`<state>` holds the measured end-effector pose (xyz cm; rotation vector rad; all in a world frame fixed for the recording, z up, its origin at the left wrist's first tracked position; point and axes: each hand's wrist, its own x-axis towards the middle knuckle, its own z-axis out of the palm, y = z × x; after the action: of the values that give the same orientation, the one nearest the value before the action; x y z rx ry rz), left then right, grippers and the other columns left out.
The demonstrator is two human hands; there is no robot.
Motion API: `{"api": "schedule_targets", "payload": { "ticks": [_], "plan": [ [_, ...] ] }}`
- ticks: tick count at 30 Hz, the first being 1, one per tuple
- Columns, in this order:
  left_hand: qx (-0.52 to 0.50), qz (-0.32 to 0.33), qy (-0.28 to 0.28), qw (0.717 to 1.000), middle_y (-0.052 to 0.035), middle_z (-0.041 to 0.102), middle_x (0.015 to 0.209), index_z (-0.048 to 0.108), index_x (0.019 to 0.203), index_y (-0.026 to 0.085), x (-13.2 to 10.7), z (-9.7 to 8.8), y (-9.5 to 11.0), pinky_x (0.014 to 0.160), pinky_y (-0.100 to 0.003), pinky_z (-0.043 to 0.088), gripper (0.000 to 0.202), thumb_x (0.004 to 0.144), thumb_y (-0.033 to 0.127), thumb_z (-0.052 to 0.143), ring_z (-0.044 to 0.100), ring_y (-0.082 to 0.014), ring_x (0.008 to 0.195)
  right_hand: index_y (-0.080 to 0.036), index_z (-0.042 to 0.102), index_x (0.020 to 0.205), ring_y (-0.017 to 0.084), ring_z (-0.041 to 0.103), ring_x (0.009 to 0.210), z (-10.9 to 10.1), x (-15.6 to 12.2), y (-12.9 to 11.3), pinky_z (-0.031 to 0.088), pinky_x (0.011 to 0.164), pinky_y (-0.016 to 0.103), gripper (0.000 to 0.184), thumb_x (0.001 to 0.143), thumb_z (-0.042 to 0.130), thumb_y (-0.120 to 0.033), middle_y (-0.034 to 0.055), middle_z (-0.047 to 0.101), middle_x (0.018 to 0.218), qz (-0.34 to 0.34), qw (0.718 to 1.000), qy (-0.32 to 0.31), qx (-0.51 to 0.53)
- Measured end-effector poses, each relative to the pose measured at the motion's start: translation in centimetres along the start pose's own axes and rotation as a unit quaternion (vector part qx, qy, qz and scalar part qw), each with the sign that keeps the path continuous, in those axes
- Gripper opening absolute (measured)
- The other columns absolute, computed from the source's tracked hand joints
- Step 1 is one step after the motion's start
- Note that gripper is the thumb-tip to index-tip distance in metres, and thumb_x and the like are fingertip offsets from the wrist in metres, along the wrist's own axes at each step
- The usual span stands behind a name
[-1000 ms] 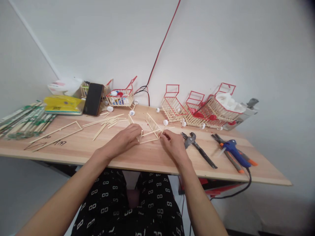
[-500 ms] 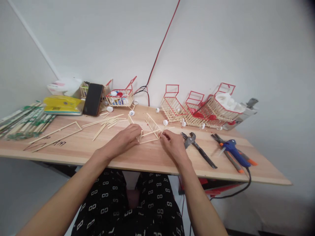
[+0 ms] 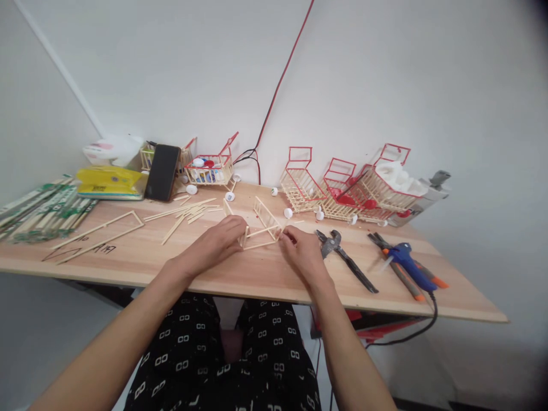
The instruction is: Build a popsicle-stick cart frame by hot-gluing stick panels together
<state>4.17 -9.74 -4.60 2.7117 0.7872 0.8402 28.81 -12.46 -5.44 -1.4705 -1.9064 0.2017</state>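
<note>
A small frame of thin wooden sticks (image 3: 262, 232) stands on the table between my hands, with two upright slatted sides joined by crossing sticks. My left hand (image 3: 225, 237) is closed on its left side, covering much of that panel. At the right end, my right hand (image 3: 298, 242) pinches the frame's near corner with thumb and forefinger. Loose cut sticks (image 3: 192, 214) lie beyond my left hand. To the right of my right hand rest black pliers (image 3: 345, 260).
Small stick carts with red rims, one cart (image 3: 302, 185) among several, line the wall. A blue glue gun (image 3: 406, 262) lies on orange-handled pliers (image 3: 436, 281) at right. At left are a phone (image 3: 161, 172), a yellow pack (image 3: 110, 182), bundled sticks (image 3: 55, 214) and a flat stick frame (image 3: 103, 234).
Almost nothing differs. Both hands keep their hold on the stick frame, and the whole view has shifted very slightly.
</note>
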Motion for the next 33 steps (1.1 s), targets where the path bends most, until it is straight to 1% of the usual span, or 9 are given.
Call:
{"api": "schedule_targets", "payload": {
  "ticks": [9,20,26,33],
  "plan": [
    [0.0,0.001,-0.003,1.0,-0.0076,0.057,0.102,0.055,0.102,0.02,-0.01,-0.06,-0.01,0.089,-0.039,0.044,0.017,0.086,0.012,0.052,0.049,-0.0239,0.104,-0.021,0.059,0.071,0.013,0.05,0.061,0.06,-0.04,0.08,0.031,0.06,0.024,0.02,0.088,0.049,-0.027,-0.0022,0.057,0.062,0.004,1.0,-0.005,-0.007],
    [-0.001,0.006,0.004,1.0,-0.007,0.057,0.1,0.055,0.101,0.02,-0.01,-0.04,0.0,0.088,-0.04,0.045,0.017,0.086,0.012,0.052,0.05,-0.0231,0.101,-0.021,0.058,0.071,0.013,0.049,0.061,-0.03,-0.06,-0.06,0.03,0.06,0.024,0.021,0.088,0.049,-0.029,-0.0022,0.055,0.062,0.007,1.0,-0.004,-0.006],
    [-0.001,0.002,-0.002,1.0,-0.0076,0.057,0.102,0.055,0.102,0.02,-0.01,-0.08,0.02,0.089,-0.041,0.045,0.018,0.086,0.013,0.052,0.05,-0.0237,0.103,-0.021,0.059,0.072,0.014,0.05,0.062,-0.1,-0.09,-0.15,0.031,0.06,0.024,0.02,0.088,0.048,-0.026,-0.0017,0.056,0.063,0.001,1.0,-0.005,-0.009],
    [-0.003,0.002,0.0,1.0,-0.0079,0.057,0.103,0.054,0.103,0.02,-0.05,-0.1,0.08,0.089,-0.04,0.044,0.018,0.086,0.013,0.052,0.049,-0.024,0.104,-0.021,0.058,0.07,0.014,0.048,0.06,-0.05,-0.13,-0.13,0.031,0.059,0.024,0.023,0.089,0.048,-0.029,-0.0017,0.056,0.061,0.005,1.0,-0.005,-0.009]
  ]
}}
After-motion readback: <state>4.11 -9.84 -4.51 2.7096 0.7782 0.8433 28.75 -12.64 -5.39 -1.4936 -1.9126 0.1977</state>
